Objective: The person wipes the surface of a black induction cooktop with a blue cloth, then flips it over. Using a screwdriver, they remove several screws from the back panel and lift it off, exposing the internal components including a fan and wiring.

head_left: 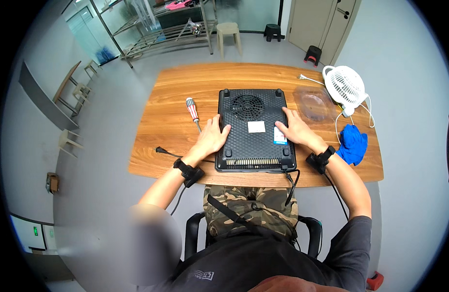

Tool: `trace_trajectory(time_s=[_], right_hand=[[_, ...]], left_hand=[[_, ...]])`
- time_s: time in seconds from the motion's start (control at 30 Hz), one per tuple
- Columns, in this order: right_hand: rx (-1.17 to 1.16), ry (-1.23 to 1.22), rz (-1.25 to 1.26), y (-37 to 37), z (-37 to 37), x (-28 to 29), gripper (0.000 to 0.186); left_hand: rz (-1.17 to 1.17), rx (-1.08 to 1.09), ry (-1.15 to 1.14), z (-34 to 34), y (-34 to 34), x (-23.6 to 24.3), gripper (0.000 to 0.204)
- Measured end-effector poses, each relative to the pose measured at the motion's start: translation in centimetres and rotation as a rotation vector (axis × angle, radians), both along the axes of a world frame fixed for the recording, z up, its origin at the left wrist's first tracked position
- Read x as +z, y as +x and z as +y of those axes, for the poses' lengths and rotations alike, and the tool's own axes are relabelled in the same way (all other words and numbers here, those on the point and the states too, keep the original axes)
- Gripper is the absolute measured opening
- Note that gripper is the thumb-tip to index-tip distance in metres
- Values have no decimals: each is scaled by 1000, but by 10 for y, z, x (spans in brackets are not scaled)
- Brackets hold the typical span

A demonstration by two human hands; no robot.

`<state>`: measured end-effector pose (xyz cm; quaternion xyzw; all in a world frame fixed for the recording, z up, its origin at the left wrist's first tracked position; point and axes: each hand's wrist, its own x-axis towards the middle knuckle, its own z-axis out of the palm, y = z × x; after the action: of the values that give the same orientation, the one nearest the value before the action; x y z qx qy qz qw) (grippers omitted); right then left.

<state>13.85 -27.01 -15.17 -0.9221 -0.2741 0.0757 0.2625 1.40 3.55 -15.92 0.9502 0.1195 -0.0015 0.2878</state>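
A flat black appliance [251, 136] lies bottom up on the wooden table, its vent grille, feet and labels showing and a cord at its near right corner. My left hand [214, 136] grips its left side, thumb on the top face. My right hand [295, 129] grips the opposite side in the same way. A screwdriver [192, 109] with a red, white and black handle lies left of the appliance. A black plug [160, 150] rests near my left wrist. A blue cloth [352, 145] lies right of my right hand.
The wooden table [166, 87] also bears a clear plastic container [313, 103] and a white fan [344, 85] with its cord. Behind stand a metal rack [161, 34], stools [228, 30] and a door [307, 27]. A chair armrest [193, 221] is beside my legs.
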Motion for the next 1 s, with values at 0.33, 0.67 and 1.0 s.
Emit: trace_trajectory(time_s=[0.33,0.67,1.0], right_hand=[[30,-115,1,-13,4,-35,73],[111,136,72,-7,-1,-48,79],[115,258,192,-6,-2,-48,82]], left_hand=[[-89,-17,25,-12,4,-29,76],[-67,-19,-26,-9,5,-37,77],[-118,-88,-243,0,10,-54,80]])
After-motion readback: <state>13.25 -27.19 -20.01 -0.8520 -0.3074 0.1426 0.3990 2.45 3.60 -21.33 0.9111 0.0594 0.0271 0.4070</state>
